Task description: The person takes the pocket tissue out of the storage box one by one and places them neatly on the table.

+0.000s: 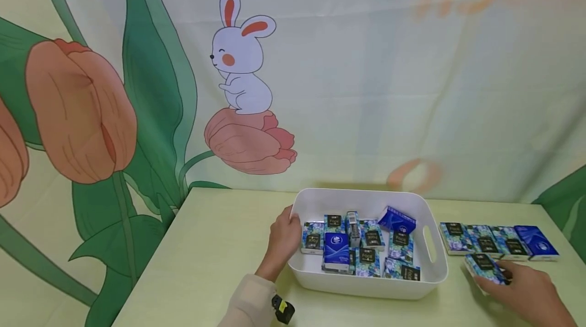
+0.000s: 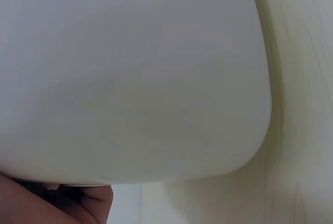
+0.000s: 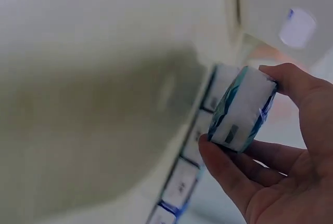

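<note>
Currently the right hand (image 1: 526, 285) pinches a floral-printed tissue pack (image 1: 485, 267) between thumb and fingers, to the right of the white plastic basket (image 1: 361, 287) and on the near side of a row of four packs (image 1: 483, 239) (three floral, the rightmost blue). The left hand (image 1: 283, 238) grips the basket's left end; floral and blue tissue packs (image 1: 337, 248) lie inside it, on the pale wood-grain table (image 1: 206, 266).
</note>
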A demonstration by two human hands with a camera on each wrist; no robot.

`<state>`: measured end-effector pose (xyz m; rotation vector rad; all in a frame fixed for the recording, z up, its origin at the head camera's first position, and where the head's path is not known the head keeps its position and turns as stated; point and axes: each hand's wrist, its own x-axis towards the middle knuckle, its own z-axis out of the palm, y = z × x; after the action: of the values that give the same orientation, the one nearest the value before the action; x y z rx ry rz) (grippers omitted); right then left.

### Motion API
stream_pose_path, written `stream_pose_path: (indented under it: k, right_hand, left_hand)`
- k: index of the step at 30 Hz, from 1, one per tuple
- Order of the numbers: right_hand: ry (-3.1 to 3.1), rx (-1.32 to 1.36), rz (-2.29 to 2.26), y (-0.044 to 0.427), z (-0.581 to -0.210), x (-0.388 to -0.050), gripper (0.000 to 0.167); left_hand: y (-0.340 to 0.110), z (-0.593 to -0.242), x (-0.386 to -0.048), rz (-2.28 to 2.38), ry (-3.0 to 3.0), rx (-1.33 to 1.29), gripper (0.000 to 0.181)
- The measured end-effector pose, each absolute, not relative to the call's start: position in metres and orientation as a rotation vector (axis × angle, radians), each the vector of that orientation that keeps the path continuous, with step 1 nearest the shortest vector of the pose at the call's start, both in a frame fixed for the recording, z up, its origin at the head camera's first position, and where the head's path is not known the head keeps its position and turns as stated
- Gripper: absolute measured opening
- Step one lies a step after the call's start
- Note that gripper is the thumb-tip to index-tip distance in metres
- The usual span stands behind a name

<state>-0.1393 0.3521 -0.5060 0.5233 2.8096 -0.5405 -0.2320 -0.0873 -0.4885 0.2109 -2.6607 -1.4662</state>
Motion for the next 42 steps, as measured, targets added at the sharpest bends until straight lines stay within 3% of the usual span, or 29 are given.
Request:
stream_pose_path:
  k: [7,22,29,35,42]
  right_hand:
    - [2.764,0.569,-0.554,0.336,-0.525,-0.142,0.104]
    - [2.812,0.632,-0.516,0.323,-0.521,-0.146,0.111]
    - [3.039,0.362,-0.666,0.311,-0.473,-0.147,0.099]
    - [3.196,0.085,-0.889,0.276,-0.429,-0.158,0.075]
    - [3.114,-0.236,-0.974,0.228,-0.405,-0.185,0.066]
  left_hand:
    - [-0.085,-0.491,-0.233,-1.499,-2.671,0.214,0.041]
    - [-0.084,-0.489,-0.233,-1.509,-2.665,0.215,0.042]
    - [-0.088,-0.487,-0.232,-1.494,-2.675,0.208,0.042]
    - [-0.089,-0.487,-0.233,-1.494,-2.666,0.216,0.041]
    - [-0.087,-0.488,-0.233,-1.505,-2.666,0.205,0.042]
